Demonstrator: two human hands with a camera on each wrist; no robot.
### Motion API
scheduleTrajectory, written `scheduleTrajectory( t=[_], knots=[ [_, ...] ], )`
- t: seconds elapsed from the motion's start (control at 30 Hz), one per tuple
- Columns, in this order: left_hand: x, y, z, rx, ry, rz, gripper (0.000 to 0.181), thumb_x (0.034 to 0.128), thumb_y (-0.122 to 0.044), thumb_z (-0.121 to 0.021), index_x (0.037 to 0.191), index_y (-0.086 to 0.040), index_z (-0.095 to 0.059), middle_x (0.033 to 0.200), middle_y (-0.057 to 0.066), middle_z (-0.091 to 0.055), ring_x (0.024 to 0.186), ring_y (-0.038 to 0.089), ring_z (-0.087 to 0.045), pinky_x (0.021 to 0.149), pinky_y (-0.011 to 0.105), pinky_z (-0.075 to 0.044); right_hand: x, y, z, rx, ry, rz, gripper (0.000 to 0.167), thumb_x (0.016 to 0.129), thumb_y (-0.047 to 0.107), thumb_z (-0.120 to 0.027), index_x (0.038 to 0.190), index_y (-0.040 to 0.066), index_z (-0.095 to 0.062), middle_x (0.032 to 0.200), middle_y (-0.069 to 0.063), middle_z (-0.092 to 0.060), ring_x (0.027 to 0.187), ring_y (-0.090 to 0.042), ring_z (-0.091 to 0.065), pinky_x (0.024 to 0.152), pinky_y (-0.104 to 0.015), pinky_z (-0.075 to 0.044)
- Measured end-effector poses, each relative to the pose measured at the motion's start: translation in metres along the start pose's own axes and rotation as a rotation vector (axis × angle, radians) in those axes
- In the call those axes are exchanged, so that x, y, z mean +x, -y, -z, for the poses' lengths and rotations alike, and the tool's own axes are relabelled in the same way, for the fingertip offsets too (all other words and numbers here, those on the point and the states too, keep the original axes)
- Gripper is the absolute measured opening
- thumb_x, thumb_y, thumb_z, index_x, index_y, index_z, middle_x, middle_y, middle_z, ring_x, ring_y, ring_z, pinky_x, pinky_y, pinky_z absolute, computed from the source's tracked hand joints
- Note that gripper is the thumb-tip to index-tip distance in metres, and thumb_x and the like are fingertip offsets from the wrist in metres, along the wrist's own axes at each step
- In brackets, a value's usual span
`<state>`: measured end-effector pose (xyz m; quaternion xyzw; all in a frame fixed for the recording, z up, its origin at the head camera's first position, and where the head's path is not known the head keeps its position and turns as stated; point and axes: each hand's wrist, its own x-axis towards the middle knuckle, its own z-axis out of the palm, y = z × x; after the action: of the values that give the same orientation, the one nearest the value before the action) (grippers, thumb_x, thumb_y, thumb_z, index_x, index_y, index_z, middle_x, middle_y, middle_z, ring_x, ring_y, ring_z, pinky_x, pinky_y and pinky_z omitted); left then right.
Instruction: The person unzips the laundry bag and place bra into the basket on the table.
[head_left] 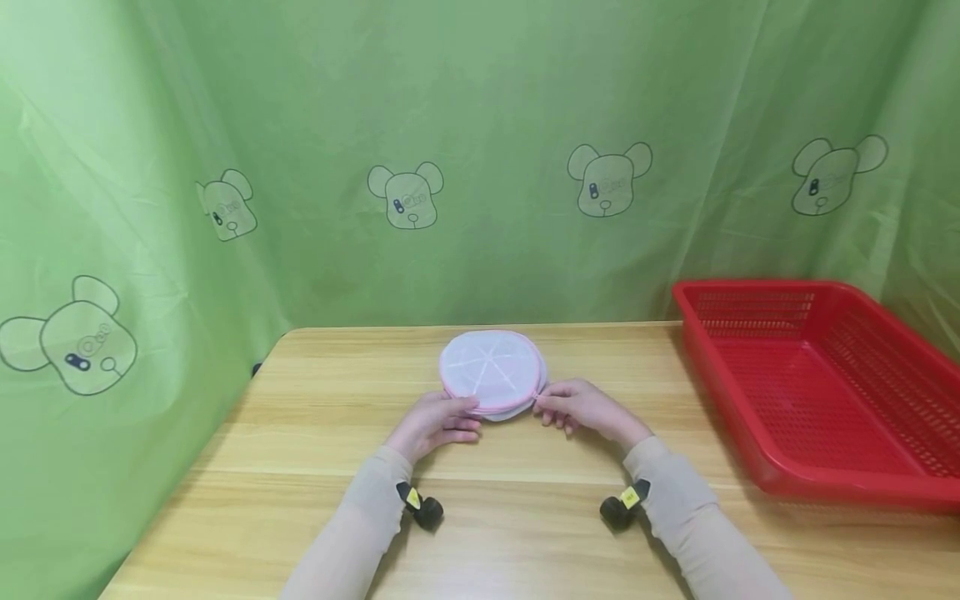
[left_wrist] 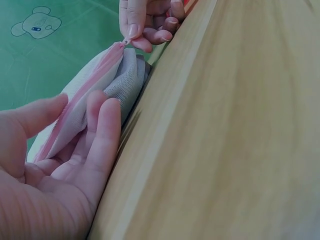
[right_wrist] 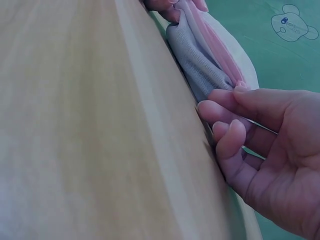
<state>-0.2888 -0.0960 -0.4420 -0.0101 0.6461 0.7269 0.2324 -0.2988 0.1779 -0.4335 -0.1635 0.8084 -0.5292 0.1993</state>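
Observation:
A round, pale fabric pouch with a pink zip round its rim lies toward the back of the table. Its side is greyish cloth. At the pouch's near left edge, my left hand grips the rim, thumb above and fingers below. My right hand is at the near right edge, where thumb and forefinger pinch the zip's small pull. In the right wrist view those fingertips cover most of the pull. What lies inside the pouch is hidden.
A large red plastic basket with slotted walls stands on the right of the wooden table. Behind and to the left hangs a green curtain printed with bear heads. A small dark strap-on camera sits at each wrist.

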Motion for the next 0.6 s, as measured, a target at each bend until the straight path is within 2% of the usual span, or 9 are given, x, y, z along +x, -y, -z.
scheduleTrajectory(
  t=[0.2, 0.6],
  knots=[
    [0.0006, -0.0005, 0.0008, 0.035, 0.041, 0.003, 0.025, 0.0933, -0.018, -0.064, 0.109, 0.001, -0.057, 0.091, 0.009, -0.072, 0.075, 0.014, -0.069, 0.081, 0.034, -0.063, 0.0015, 0.0004, -0.0033, -0.014, 0.028, 0.017, 0.03, 0.099, 0.023, -0.055, 0.106, -0.003, -0.067, 0.083, -0.009, -0.065, 0.063, -0.01, -0.052, 0.051, -0.018, -0.05],
    [0.0005, -0.0008, 0.0006, 0.043, 0.041, 0.007, 0.03, 0.0934, -0.019, -0.064, 0.113, 0.001, -0.055, 0.092, 0.01, -0.073, 0.075, 0.015, -0.069, 0.082, 0.035, -0.063, 0.0031, 0.0028, -0.0096, -0.032, 0.035, 0.026, 0.029, 0.099, 0.023, -0.055, 0.104, -0.002, -0.068, 0.082, -0.008, -0.067, 0.063, -0.01, -0.053, 0.051, -0.018, -0.05]
  ],
)
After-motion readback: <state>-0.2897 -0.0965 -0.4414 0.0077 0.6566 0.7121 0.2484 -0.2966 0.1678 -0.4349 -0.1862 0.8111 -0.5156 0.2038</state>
